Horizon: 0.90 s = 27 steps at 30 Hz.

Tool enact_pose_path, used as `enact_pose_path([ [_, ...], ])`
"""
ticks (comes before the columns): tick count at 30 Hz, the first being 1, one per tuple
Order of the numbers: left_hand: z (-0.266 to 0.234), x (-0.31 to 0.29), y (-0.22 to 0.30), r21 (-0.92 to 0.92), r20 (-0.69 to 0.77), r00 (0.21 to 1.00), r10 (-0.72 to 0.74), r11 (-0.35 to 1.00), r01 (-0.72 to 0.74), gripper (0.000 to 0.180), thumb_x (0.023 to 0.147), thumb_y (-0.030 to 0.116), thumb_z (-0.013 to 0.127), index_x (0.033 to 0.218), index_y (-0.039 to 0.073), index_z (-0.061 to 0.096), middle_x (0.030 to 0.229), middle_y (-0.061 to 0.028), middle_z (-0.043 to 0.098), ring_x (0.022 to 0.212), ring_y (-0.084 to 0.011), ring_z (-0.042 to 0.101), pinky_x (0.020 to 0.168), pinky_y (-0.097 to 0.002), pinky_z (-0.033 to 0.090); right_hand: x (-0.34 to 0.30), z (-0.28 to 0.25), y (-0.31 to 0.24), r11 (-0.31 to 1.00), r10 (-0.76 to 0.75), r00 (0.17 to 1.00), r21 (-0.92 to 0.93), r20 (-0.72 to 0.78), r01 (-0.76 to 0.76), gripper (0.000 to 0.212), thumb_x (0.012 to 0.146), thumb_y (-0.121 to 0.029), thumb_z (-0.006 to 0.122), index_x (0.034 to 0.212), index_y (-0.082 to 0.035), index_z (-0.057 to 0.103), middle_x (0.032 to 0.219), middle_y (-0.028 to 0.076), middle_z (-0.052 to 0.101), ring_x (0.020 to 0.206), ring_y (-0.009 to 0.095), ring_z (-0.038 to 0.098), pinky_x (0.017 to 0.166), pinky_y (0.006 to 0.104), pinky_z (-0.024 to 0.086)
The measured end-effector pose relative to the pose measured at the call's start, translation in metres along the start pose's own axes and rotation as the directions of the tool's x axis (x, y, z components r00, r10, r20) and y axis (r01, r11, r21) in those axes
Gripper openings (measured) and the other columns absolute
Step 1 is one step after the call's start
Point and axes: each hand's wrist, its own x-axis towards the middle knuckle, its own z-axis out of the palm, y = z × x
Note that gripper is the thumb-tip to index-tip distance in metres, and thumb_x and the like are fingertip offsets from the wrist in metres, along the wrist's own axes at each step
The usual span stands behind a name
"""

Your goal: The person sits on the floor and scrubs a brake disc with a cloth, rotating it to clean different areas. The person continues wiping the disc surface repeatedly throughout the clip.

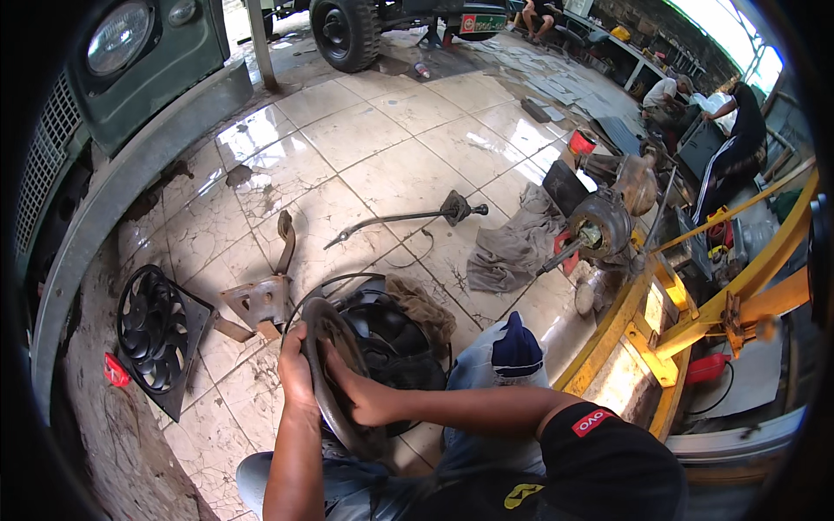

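Cracked, pale tiles are covering the workshop floor (347, 143), gleaming where daylight is falling on them. Nearest, a round, dished part (323, 395) with a thick dark rim is standing on edge above the person's lap, and it is serving here as the landmark. The left hand (297, 369) is gripping its left rim, fingers wrapping around the edge; the right hand (369, 401) is reaching across its open side, at least one finger lying against the inner face, and I cannot tell whether the others are closing on anything. The part is looking like stiff metal, probably heavy, hardly fragile, perhaps slippery if grease is coating it; the thick rim is offering the surest hold, best taken at opposite sides. Just beyond it, a black fan shroud (395, 334) is lying with a brown cloth (426, 313) beside it. Ahead and left of it, a rusty bracket (261, 300) is resting, while a black fan (152, 326) is lying farther left. To its right, a yellow frame (612, 347) is standing. Farther ahead of it, a long lever (391, 217) is lying on the tiles, and a grey cloth (508, 252) is spreading ahead and right. Farthest beyond it, a vehicle wheel (345, 33) is standing, and a co-worker in dark clothes (743, 130) is bending at far right.
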Motion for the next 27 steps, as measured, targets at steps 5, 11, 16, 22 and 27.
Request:
enact_pose_path([
  [5, 0.016, -0.005, -0.001, -0.011, -0.041, 0.994, 0.101, 0.995, -0.101, 0.028, 0.090, 0.030, 0.057, 0.092, 0.003, 0.062, 0.080, -0.0080, 0.063, 0.073, -0.0191, 0.060, 0.073, -0.0301, 0.049, 0.008, 0.001, 0.018, 1.000, 0.020, 0.999, -0.004, -0.042, -0.020, 0.107, 0.075, -0.006, 0.061, 0.148, 0.005, -0.016, 0.156, 0.030, -0.010, 0.147, 0.038, -0.011, 0.119, 0.0419, -0.001],
  [11, -0.002, 0.001, -0.002, -0.040, -0.019, 0.999, 0.041, 0.998, -0.042, 0.027, 0.090, 0.030, 0.057, 0.092, 0.003, 0.062, 0.081, -0.0084, 0.064, 0.073, -0.0194, 0.060, 0.071, -0.0309, 0.050, -0.004, 0.001, 0.013, 0.999, 0.048, 0.997, -0.010, 0.066, -0.047, 0.111, 0.074, -0.008, 0.064, 0.149, 0.003, -0.017, 0.157, 0.029, -0.010, 0.147, 0.038, -0.011, 0.119, 0.0412, -0.002],
  [16, 0.008, 0.002, -0.005, -0.023, -0.038, 0.997, 0.060, 0.998, -0.061, 0.029, 0.089, 0.030, 0.057, 0.095, 0.002, 0.063, 0.084, -0.0104, 0.065, 0.072, -0.0203, 0.061, 0.070, -0.0319, 0.051, 0.001, 0.004, 0.030, 0.999, 0.017, 0.997, -0.040, -0.072, -0.020, 0.111, 0.075, -0.009, 0.064, 0.149, 0.002, -0.018, 0.157, 0.028, -0.012, 0.147, 0.037, -0.012, 0.119, 0.0407, -0.002],
  [22, 0.004, 0.002, -0.001, -0.010, -0.038, 0.997, 0.065, 0.998, -0.066, 0.036, 0.090, 0.031, 0.053, 0.104, -0.001, 0.062, 0.091, -0.0136, 0.066, 0.077, -0.0233, 0.063, 0.075, -0.0348, 0.053, -0.012, 0.008, 0.006, 0.990, 0.131, 0.991, -0.054, 0.016, -0.130, 0.113, 0.075, -0.013, 0.065, 0.149, 0.002, -0.019, 0.157, 0.028, -0.011, 0.148, 0.035, -0.010, 0.119, 0.0384, 0.004],
  [27, -0.006, 0.020, -0.007, -0.040, 0.012, 0.999, 0.047, 0.998, -0.047, 0.045, 0.094, 0.035, 0.046, 0.113, -0.003, 0.060, 0.097, -0.0178, 0.068, 0.080, -0.0274, 0.065, 0.078, -0.0383, 0.055, -0.002, 0.009, 0.024, 0.995, 0.085, 0.993, -0.040, -0.077, -0.088, 0.114, 0.073, -0.016, 0.066, 0.147, 0.007, -0.017, 0.155, 0.032, -0.007, 0.147, 0.041, -0.009, 0.119, 0.0418, 0.001],
])
